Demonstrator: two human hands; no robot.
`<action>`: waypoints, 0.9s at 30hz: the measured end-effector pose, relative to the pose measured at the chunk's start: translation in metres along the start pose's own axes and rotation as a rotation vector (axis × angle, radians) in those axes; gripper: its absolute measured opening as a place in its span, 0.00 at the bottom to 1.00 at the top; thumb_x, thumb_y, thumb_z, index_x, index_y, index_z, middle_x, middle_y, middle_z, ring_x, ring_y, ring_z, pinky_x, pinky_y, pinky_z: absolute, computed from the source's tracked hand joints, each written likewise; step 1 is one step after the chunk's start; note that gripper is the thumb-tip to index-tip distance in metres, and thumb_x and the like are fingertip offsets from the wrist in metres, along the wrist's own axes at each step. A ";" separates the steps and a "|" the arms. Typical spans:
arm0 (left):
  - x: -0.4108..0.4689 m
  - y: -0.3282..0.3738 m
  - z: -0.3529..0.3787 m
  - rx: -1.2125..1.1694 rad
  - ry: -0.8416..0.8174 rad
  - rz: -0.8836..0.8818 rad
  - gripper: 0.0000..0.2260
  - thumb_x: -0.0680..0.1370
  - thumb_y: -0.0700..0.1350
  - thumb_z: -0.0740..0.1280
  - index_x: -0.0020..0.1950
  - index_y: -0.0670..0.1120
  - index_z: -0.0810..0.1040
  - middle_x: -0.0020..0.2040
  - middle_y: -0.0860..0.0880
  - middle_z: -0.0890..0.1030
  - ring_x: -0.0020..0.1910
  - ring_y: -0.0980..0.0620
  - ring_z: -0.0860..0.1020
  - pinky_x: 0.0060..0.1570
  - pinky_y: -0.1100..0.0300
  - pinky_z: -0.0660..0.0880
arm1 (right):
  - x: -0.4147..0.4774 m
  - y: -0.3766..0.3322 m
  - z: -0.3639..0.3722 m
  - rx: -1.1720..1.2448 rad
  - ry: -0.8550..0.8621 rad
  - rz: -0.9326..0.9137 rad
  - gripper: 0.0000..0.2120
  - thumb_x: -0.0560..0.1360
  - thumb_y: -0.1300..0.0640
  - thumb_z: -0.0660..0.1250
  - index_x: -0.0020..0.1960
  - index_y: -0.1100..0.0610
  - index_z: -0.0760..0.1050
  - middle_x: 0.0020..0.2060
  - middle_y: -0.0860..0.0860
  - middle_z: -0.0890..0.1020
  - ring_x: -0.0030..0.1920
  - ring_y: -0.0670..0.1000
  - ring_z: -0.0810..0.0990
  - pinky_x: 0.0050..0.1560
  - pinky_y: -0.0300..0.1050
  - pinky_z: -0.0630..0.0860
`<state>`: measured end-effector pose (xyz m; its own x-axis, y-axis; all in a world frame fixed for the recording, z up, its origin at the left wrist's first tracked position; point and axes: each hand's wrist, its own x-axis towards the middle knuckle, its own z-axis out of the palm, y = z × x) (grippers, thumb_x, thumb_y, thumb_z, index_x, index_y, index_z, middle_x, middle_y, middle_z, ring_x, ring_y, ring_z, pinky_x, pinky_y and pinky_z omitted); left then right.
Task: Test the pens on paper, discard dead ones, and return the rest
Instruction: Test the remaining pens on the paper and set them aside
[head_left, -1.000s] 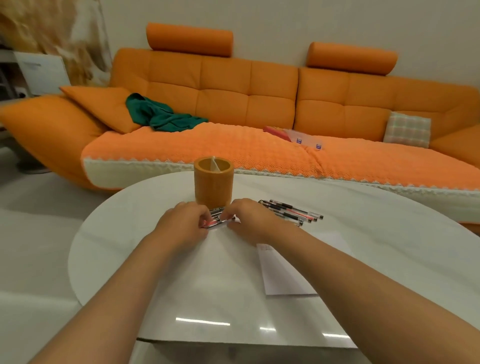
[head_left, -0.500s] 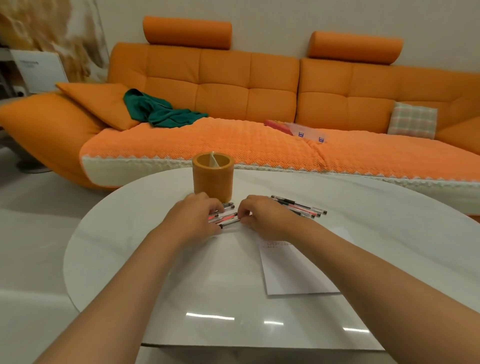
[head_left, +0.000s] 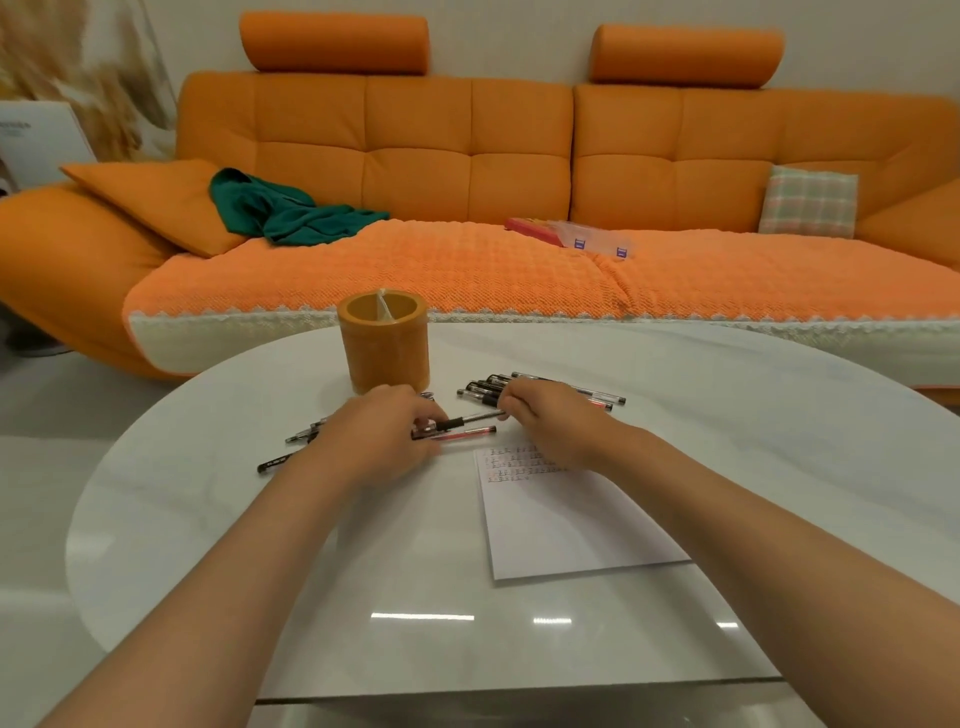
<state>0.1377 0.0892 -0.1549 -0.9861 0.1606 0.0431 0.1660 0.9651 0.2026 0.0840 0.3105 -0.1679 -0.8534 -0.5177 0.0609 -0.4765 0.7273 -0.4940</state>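
On the white oval surface (head_left: 727, 441), seen from the head camera, both hands meet over a black pen (head_left: 470, 419) — the left hand (head_left: 374, 441) curls its fingers round the capped end, while the right hand (head_left: 550, 421) pinches the other end. A red pen (head_left: 467, 433) lies just beside it, on the person's side. A row of pens (head_left: 483, 389) lies behind the right hand, and two other pens (head_left: 275, 462) poke out left of the left hand. An orange pen holder (head_left: 384, 353) stands upright beyond the left hand. A sheet of paper (head_left: 566, 525) — scribbled along its far edge — lies partly under the right wrist.
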 end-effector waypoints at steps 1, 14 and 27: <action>0.001 0.001 0.000 -0.017 0.022 0.003 0.17 0.79 0.54 0.68 0.68 0.57 0.77 0.57 0.55 0.78 0.52 0.54 0.74 0.49 0.58 0.75 | 0.001 0.000 -0.002 0.024 0.012 0.006 0.14 0.85 0.53 0.52 0.54 0.54 0.76 0.47 0.46 0.79 0.45 0.46 0.75 0.44 0.42 0.70; 0.008 0.039 0.012 -0.321 0.180 0.052 0.10 0.77 0.56 0.71 0.57 0.57 0.81 0.42 0.61 0.80 0.40 0.59 0.77 0.36 0.60 0.73 | -0.019 0.006 -0.026 -0.273 0.122 -0.184 0.09 0.81 0.49 0.63 0.57 0.48 0.81 0.38 0.45 0.81 0.37 0.48 0.76 0.34 0.41 0.65; 0.012 0.060 0.032 -0.673 0.229 0.013 0.04 0.76 0.49 0.74 0.49 0.56 0.81 0.43 0.59 0.82 0.37 0.55 0.79 0.40 0.58 0.78 | -0.023 0.016 -0.012 -0.307 0.047 -0.219 0.09 0.83 0.47 0.57 0.47 0.49 0.71 0.39 0.46 0.77 0.39 0.50 0.74 0.33 0.45 0.64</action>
<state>0.1351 0.1560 -0.1735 -0.9697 0.0521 0.2389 0.2197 0.6141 0.7580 0.0938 0.3395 -0.1665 -0.7298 -0.6597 0.1793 -0.6836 0.7067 -0.1824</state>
